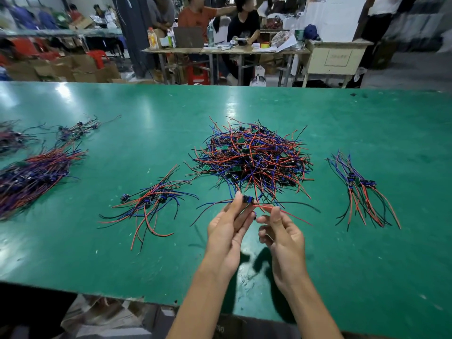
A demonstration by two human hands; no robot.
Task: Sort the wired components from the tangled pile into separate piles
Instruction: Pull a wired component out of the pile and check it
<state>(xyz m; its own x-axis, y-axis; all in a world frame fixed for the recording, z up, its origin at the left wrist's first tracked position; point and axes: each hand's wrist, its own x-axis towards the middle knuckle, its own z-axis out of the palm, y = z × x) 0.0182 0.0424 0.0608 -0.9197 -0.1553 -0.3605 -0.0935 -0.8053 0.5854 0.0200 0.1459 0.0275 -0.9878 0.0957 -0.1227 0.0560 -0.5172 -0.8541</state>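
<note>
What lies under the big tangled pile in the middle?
The tangled pile rests on the green table, which shows all around it. Whatever sits beneath the wires themselves is covered.

Big sorted bundle (31,177) at far left is cut off by the frame edge and blurred. Another smeared pile (11,139) behind it is also cut at the left. Green table (367,265) runs out of frame left and right. In the tangled pile (252,157) the lower components are buried under wires. The left hand (228,223) covers part of the component (247,199). Background people (220,18) are blurred.
</note>
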